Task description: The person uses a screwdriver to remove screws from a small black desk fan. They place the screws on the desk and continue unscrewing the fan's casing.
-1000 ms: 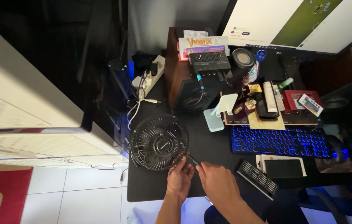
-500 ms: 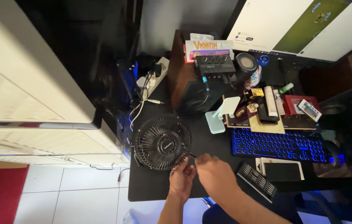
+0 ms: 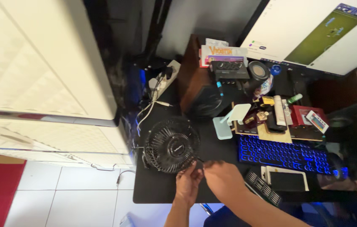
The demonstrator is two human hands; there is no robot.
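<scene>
- Large monitor screen (image 3: 313, 33), top right: mostly white, with a slanted green panel.
- Flat orange-and-purple box (image 3: 222, 54) on the brown speaker.
- Small red box (image 3: 302, 115), right of the clutter, above the keyboard.

Left hand (image 3: 189, 185), right hand (image 3: 224, 180): bare, forearms unsleeved, no rings visible.

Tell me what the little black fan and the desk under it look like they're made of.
The fan: its guard looks like thin metal wire with a glossy black coat, since the fine spokes catch light; painted plastic can't be ruled out. The desk: a flat, matte black top, likely laminate or a mat, with no grain or shine showing. Both the left hand and the right hand are at the guard's lower edge.
</scene>
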